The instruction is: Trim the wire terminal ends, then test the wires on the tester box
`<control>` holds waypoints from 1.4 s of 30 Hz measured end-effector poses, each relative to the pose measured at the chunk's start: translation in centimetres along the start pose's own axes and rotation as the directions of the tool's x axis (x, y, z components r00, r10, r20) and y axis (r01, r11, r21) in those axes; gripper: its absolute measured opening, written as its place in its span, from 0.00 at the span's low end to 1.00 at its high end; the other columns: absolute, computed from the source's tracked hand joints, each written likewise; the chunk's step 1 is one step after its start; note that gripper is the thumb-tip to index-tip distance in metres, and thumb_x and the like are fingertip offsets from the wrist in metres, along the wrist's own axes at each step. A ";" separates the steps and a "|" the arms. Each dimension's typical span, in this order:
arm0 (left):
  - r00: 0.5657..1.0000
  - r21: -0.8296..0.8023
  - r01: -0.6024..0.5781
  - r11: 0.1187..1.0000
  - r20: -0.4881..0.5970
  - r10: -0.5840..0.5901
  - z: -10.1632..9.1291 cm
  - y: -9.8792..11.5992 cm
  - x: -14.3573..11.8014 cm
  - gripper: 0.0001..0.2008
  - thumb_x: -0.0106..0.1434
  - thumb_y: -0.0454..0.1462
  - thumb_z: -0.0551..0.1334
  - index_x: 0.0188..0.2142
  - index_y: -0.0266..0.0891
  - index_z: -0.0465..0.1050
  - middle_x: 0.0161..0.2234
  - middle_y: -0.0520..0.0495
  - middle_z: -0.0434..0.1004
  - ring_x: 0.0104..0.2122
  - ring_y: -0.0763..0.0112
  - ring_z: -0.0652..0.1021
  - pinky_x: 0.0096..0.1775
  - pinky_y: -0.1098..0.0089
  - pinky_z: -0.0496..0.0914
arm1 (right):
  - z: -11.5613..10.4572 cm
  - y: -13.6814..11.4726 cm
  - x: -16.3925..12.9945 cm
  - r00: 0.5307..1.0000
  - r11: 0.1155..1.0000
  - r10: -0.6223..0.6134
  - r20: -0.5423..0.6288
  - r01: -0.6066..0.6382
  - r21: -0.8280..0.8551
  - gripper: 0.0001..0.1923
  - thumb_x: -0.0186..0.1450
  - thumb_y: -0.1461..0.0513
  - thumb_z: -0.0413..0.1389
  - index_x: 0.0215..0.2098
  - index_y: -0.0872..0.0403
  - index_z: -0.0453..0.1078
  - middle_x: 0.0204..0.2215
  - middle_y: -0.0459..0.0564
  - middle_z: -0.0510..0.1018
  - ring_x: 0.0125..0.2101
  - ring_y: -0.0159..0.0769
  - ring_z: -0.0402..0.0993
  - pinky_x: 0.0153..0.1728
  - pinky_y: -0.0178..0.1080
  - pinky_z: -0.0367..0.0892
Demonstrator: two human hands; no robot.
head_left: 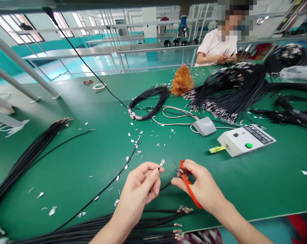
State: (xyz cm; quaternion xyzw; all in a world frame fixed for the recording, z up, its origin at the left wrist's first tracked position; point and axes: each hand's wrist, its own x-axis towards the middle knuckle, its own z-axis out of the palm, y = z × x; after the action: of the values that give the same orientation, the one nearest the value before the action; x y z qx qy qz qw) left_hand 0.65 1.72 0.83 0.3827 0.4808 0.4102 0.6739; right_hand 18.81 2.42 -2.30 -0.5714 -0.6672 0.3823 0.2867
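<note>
The left hand (140, 184) pinched a cable end (161, 163), and the right hand (199, 184) gripped red scissors (187, 183). Many foil scraps (133, 142) already lay on the green table (270, 183); the near bundle (133, 225) seemed left to trim

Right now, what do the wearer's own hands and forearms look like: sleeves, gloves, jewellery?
Both the left hand and the right hand are bare: no gloves, rings, watch or bracelet visible. The forearms are uncovered to the frame's bottom edge, no sleeve showing. Fingernails look short and unpainted.

Green table (67, 162), bright windows (18, 28)
</note>
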 end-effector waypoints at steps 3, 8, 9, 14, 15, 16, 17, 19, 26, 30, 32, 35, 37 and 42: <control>1.000 0.000 0.008 1.000 0.001 -0.008 -0.1 0.0 -0.1 0.10 0.63 0.42 0.59 0.35 0.36 0.69 0.15 0.58 0.62 0.14 0.83 0.53 0.16 0.79 0.43 | -0.3 -0.4 -0.2 0.998 0.983 0.027 0.058 -0.016 -0.181 0.19 0.56 0.50 0.61 0.21 0.52 0.60 0.21 0.40 0.65 0.23 0.30 0.60 0.26 0.34 0.54; 0.999 0.026 0.031 0.999 -0.009 -0.030 0.2 -0.3 -0.1 0.11 0.60 0.43 0.62 0.34 0.36 0.70 0.15 0.57 0.62 0.16 0.82 0.55 0.17 0.80 0.47 | 0.0 -1.2 0.1 0.992 0.977 0.002 0.129 0.026 -0.212 0.20 0.57 0.50 0.59 0.19 0.53 0.57 0.19 0.39 0.63 0.20 0.27 0.56 0.22 0.32 0.49; 0.999 0.030 0.032 0.999 -0.009 -0.032 0.2 -0.4 0.0 0.11 0.59 0.43 0.62 0.33 0.36 0.70 0.15 0.57 0.62 0.16 0.82 0.56 0.18 0.80 0.48 | 0.0 -1.2 0.3 0.988 0.981 0.007 0.152 0.022 -0.190 0.21 0.56 0.50 0.59 0.19 0.53 0.57 0.18 0.39 0.62 0.20 0.27 0.55 0.21 0.32 0.48; 0.999 0.085 0.027 0.996 -0.035 -0.024 0.5 -0.4 0.0 0.13 0.57 0.44 0.64 0.28 0.36 0.69 0.14 0.58 0.61 0.16 0.82 0.58 0.18 0.81 0.51 | -0.6 -0.7 0.8 0.928 0.996 0.076 0.363 -0.083 0.005 0.21 0.55 0.48 0.59 0.19 0.53 0.58 0.17 0.38 0.52 0.20 0.27 0.46 0.18 0.32 0.44; 0.999 0.097 0.024 0.995 -0.036 -0.021 0.5 -0.3 0.0 0.13 0.57 0.44 0.64 0.28 0.36 0.69 0.14 0.58 0.61 0.16 0.83 0.58 0.18 0.81 0.51 | -0.7 -0.7 0.9 0.910 0.993 0.080 0.406 -0.108 0.048 0.21 0.55 0.47 0.59 0.19 0.53 0.59 0.17 0.38 0.52 0.20 0.27 0.45 0.18 0.32 0.44; 0.999 0.107 0.024 0.994 -0.038 -0.020 0.5 -0.3 0.0 0.12 0.57 0.44 0.64 0.28 0.36 0.69 0.14 0.58 0.61 0.15 0.83 0.58 0.17 0.81 0.50 | -0.9 -0.6 1.0 0.894 0.988 0.080 0.441 -0.128 0.081 0.21 0.55 0.47 0.59 0.19 0.53 0.60 0.18 0.39 0.52 0.20 0.27 0.45 0.18 0.32 0.44; 0.999 0.115 0.025 0.993 -0.040 -0.021 0.5 -0.3 0.0 0.12 0.57 0.44 0.64 0.28 0.36 0.69 0.14 0.58 0.61 0.15 0.83 0.58 0.17 0.80 0.50 | -1.0 -0.6 1.1 0.880 0.984 0.080 0.468 -0.144 0.102 0.22 0.55 0.47 0.59 0.19 0.53 0.60 0.18 0.39 0.52 0.20 0.27 0.44 0.18 0.32 0.44; 0.999 0.127 0.030 0.991 -0.039 -0.025 0.5 -0.2 -0.1 0.12 0.57 0.43 0.64 0.28 0.36 0.70 0.14 0.58 0.61 0.15 0.83 0.58 0.17 0.80 0.50 | -1.2 -0.7 1.2 0.866 0.979 0.082 0.494 -0.161 0.121 0.23 0.54 0.46 0.60 0.17 0.53 0.58 0.17 0.39 0.51 0.20 0.27 0.44 0.18 0.32 0.44; 0.999 0.132 0.035 0.991 -0.046 -0.029 0.7 0.0 -0.2 0.12 0.56 0.43 0.64 0.27 0.35 0.69 0.14 0.58 0.60 0.15 0.83 0.58 0.17 0.80 0.49 | -1.5 -1.0 1.5 0.814 0.969 0.082 0.575 -0.200 0.146 0.22 0.56 0.48 0.58 0.18 0.53 0.58 0.17 0.39 0.53 0.20 0.27 0.46 0.19 0.33 0.44; 0.999 0.106 0.030 0.994 -0.041 -0.025 0.6 -0.1 -0.2 0.12 0.56 0.42 0.65 0.27 0.35 0.69 0.14 0.59 0.59 0.15 0.83 0.56 0.17 0.80 0.48 | -1.0 -0.8 1.3 0.855 0.974 0.121 0.504 -0.201 0.108 0.24 0.54 0.48 0.60 0.17 0.53 0.55 0.17 0.38 0.50 0.19 0.27 0.44 0.18 0.33 0.42; 0.999 0.075 0.013 0.997 -0.050 -0.009 0.4 -0.1 -0.4 0.11 0.57 0.42 0.64 0.28 0.35 0.69 0.14 0.59 0.59 0.15 0.83 0.55 0.17 0.79 0.47 | -0.7 -0.3 1.2 0.878 0.974 0.136 0.460 -0.203 0.100 0.25 0.53 0.47 0.60 0.16 0.53 0.54 0.16 0.38 0.50 0.19 0.26 0.43 0.18 0.33 0.42; 0.997 0.030 -0.016 0.999 -0.070 0.018 0.0 0.3 -0.8 0.11 0.59 0.42 0.63 0.31 0.35 0.70 0.15 0.58 0.60 0.16 0.83 0.53 0.18 0.78 0.45 | -0.5 0.6 1.1 0.898 0.970 0.143 0.417 -0.211 0.123 0.25 0.53 0.47 0.61 0.16 0.53 0.54 0.16 0.37 0.49 0.19 0.26 0.42 0.17 0.33 0.41; 0.997 0.027 -0.024 0.999 -0.075 0.026 -0.2 0.6 -1.0 0.11 0.59 0.42 0.63 0.31 0.36 0.71 0.15 0.58 0.60 0.16 0.83 0.53 0.18 0.78 0.44 | -0.4 0.7 1.2 0.911 0.953 0.127 0.393 -0.222 0.207 0.24 0.54 0.48 0.61 0.16 0.53 0.54 0.15 0.37 0.50 0.19 0.25 0.43 0.18 0.32 0.42; 0.998 0.068 0.018 0.998 -0.053 -0.014 0.4 0.4 -0.8 0.13 0.56 0.45 0.65 0.28 0.36 0.69 0.15 0.57 0.61 0.16 0.82 0.56 0.18 0.79 0.47 | 0.5 -1.4 1.3 0.988 0.751 0.025 0.152 -0.119 0.650 0.15 0.53 0.56 0.63 0.23 0.53 0.61 0.25 0.43 0.71 0.26 0.29 0.65 0.28 0.32 0.61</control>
State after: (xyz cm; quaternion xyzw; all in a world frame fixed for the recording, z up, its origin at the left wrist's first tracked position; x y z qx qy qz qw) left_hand 0.81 1.11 1.56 0.3907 0.5153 0.3979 0.6507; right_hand 17.46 3.54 -1.47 -0.4328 -0.4855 0.6402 0.4088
